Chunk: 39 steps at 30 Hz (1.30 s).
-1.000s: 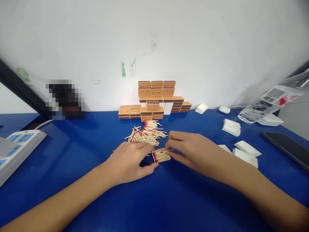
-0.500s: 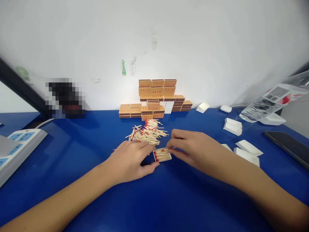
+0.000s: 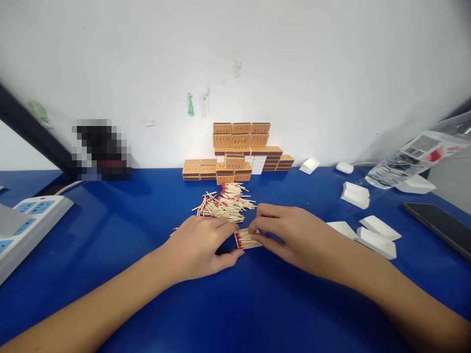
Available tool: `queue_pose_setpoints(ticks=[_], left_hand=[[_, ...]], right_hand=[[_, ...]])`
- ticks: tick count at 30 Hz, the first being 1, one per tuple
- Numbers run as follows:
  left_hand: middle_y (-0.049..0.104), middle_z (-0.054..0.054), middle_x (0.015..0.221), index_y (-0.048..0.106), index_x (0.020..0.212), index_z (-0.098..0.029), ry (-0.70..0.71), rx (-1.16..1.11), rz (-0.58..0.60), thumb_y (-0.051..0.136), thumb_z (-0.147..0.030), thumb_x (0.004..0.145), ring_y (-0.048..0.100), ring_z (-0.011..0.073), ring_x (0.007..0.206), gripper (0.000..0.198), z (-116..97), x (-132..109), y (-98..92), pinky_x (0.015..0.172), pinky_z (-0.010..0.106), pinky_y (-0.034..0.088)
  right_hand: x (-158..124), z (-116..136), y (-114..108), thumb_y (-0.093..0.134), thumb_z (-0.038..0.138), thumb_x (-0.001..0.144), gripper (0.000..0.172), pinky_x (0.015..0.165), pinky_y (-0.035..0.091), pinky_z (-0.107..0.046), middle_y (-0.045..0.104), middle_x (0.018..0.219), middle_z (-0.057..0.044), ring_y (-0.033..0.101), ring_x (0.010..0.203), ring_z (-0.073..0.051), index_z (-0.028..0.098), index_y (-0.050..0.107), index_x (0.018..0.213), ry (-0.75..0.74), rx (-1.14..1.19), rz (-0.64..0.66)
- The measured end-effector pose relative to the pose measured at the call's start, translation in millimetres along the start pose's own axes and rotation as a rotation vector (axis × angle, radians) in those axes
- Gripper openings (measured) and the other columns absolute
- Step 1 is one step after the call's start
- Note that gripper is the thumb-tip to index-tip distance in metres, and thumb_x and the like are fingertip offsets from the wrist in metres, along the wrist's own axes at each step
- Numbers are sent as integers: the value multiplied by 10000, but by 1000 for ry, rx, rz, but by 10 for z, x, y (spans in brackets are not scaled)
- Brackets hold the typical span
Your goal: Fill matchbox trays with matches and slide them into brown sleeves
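Note:
A small white matchbox tray (image 3: 236, 240) lies on the blue table, packed with red-headed matches (image 3: 246, 239). My left hand (image 3: 204, 247) grips the tray's left end between thumb and fingers. From the right, my right hand (image 3: 285, 230) has its thumb and fingertips closed together on the matches at the tray's right end, hiding part of them. Just beyond my hands, a loose pile of matches (image 3: 228, 203) is heaped on the table. Behind the pile, orange matchboxes (image 3: 240, 140) are stacked against the wall.
Empty white trays (image 3: 376, 242) lie to the right, near a black phone (image 3: 441, 225). A water bottle (image 3: 401, 157) leans at the back right, beside a white case (image 3: 345, 168). A power strip (image 3: 40, 215) sits on the left.
My right hand has moved slightly left, from the tray's right edge to over the matches inside. My left hand keeps its grip on the tray.

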<state>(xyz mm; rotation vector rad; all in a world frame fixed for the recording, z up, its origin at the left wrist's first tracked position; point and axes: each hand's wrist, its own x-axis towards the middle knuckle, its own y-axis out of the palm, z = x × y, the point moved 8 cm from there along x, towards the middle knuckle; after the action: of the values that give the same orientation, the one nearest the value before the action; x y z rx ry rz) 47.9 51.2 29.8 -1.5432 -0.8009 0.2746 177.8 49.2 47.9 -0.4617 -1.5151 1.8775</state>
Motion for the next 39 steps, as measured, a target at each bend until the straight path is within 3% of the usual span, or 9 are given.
queue_pose_setpoints(ticks=[4, 10, 14, 18, 21, 26, 31, 35, 39], left_hand=[[747, 7, 841, 692, 1021, -193, 9, 2, 0, 654, -400, 945, 717, 206, 715, 224, -8, -4, -2, 588, 325, 494], [758, -8, 877, 704, 1078, -213, 18, -30, 25, 697, -416, 910, 730, 213, 737, 263, -65, -6, 25, 573, 329, 472], [748, -18, 853, 713, 1071, -218, 38, -62, 72, 695, -421, 909, 732, 212, 738, 260, -121, -18, 50, 559, 326, 445], [758, -16, 884, 705, 1106, -222, 42, -37, 58, 686, -410, 922, 744, 221, 777, 264, -111, -20, 31, 572, 328, 447], [764, -12, 898, 700, 1100, -219, 46, -24, 50, 680, -408, 925, 745, 223, 783, 259, -88, -18, 31, 560, 325, 438], [769, -6, 915, 701, 1091, -215, 37, -20, 46, 668, -396, 926, 746, 222, 779, 248, -72, -22, 40, 548, 319, 440], [773, 16, 901, 712, 1102, -211, 5, -20, 31, 667, -395, 926, 739, 214, 772, 258, -35, -9, 28, 597, 306, 489], [771, 22, 870, 717, 1118, -203, -56, -56, 32, 675, -407, 924, 710, 195, 703, 284, 41, 8, 23, 624, 307, 507], [760, 18, 855, 716, 1087, -203, -83, -83, 41, 669, -403, 930, 689, 186, 683, 258, 64, 14, 20, 623, 306, 497]], right_hand=[[8, -54, -1, 580, 163, 1003, 162, 665, 437, -295, 668, 949, -39, 626, 769, -162, 204, 731, 959, 14, 60, 20], [124, -361, -64, 633, 239, 976, 112, 652, 411, -281, 645, 852, -20, 578, 723, -154, 205, 738, 960, 195, 91, -185], [263, -545, -8, 643, 263, 963, 125, 720, 440, -301, 637, 920, -43, 588, 768, -165, 179, 725, 1006, 262, 74, -263], [392, -614, 59, 669, 253, 944, 110, 777, 457, -319, 630, 945, -63, 601, 823, -179, 156, 719, 952, 269, 31, -241], [413, -623, 68, 647, 235, 965, 108, 739, 447, -305, 633, 907, -52, 594, 796, -171, 164, 714, 919, 271, 21, -204], [322, -704, 36, 619, 266, 992, 159, 704, 450, -303, 649, 906, -54, 603, 784, -175, 171, 720, 915, 286, 31, -160], [181, -847, -110, 633, 293, 979, 154, 716, 450, -314, 656, 912, -49, 610, 799, -182, 189, 733, 924, 295, 38, -198], [104, -692, -230, 655, 322, 975, 148, 694, 452, -298, 644, 905, -33, 596, 771, -165, 211, 739, 923, 237, 154, -225], [77, -326, -141, 642, 289, 997, 131, 701, 463, -279, 642, 950, -32, 603, 791, -153, 217, 733, 936, 151, 240, -121]])
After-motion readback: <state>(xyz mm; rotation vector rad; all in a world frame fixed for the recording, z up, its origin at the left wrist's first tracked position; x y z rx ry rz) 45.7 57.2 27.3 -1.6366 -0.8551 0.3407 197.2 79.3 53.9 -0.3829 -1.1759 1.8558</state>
